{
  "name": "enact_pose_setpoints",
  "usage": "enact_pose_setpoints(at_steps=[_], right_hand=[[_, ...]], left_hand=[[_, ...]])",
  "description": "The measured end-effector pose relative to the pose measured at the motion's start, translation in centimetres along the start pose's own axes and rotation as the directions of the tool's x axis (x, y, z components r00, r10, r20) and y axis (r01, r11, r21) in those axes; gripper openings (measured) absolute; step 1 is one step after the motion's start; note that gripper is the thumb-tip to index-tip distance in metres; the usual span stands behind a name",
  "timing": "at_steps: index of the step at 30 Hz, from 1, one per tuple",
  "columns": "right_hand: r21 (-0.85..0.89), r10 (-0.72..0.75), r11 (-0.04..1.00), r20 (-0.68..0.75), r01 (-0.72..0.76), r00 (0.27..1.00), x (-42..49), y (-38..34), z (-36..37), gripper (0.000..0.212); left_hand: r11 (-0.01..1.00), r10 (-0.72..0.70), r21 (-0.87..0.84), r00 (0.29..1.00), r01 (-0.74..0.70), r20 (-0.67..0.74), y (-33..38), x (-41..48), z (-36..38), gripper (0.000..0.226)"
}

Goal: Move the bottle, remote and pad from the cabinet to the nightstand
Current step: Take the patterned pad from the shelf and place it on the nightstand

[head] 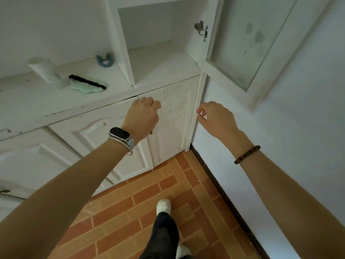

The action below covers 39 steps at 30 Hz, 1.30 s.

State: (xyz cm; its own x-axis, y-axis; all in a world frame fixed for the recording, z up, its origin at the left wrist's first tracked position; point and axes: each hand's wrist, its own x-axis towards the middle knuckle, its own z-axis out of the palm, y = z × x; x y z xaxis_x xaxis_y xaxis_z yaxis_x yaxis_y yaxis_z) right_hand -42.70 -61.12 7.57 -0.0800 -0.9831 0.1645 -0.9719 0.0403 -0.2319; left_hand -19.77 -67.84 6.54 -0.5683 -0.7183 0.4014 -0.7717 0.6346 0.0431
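Fingers of the left hand curl against one cabinet door, grip indeterminable; the right hand hangs loosely curled, empty. One white bottle and one green pad rest on the cabinet shelf, left of both hands.

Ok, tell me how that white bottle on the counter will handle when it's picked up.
The white bottle stands tall on its narrower end, so it will probably tip if nudged. It looks like smooth plastic, likely light and possibly slippery. Being round, it may roll along the cabinet ledge if it falls.
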Motion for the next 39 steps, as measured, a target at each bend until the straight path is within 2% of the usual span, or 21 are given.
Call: enact_pose_setpoints(at_steps=[5,11,21,26,29,35,39], right_hand=[[0.020,0.016,1.000,-0.039,-0.015,0.999,7.1,-0.2,-1.3,0.021],[0.053,-0.011,0.998,-0.176,0.021,0.984,15.3,-1.4,-4.6,0.019],[0.120,-0.016,0.991,-0.322,0.058,0.947,23.6,-1.7,-9.1,0.018],[0.213,-0.041,0.968,-0.383,0.131,0.923,27.0,-1.4,-12.1,0.019],[0.205,-0.075,0.965,-0.385,0.164,0.920,29.4,-1.3,-13.5,0.018],[0.243,-0.129,0.946,-0.334,0.217,0.934,35.4,-2.0,-15.1,0.022],[0.318,-0.117,0.928,-0.242,0.193,0.963,38.7,-2.7,-14.5,0.035]], left_hand=[[0.999,0.039,-0.004,0.996,-0.040,-0.082,-2.9,6.5,0.1,0.021],[0.996,0.087,-0.007,0.977,-0.090,-0.197,-7.1,14.2,-1.8,0.019],[0.992,0.119,-0.008,0.943,-0.128,-0.312,-9.7,22.2,-4.6,0.021],[0.995,0.097,0.017,0.903,-0.099,-0.418,-9.9,24.9,-6.0,0.023],[0.999,0.050,0.008,0.887,-0.053,-0.460,-9.9,26.3,-6.7,0.023],[0.998,-0.005,0.061,0.916,0.032,-0.402,-11.4,29.9,-6.6,0.019],[0.985,0.000,0.167,0.955,0.052,-0.295,-12.1,31.4,-5.6,0.039]])
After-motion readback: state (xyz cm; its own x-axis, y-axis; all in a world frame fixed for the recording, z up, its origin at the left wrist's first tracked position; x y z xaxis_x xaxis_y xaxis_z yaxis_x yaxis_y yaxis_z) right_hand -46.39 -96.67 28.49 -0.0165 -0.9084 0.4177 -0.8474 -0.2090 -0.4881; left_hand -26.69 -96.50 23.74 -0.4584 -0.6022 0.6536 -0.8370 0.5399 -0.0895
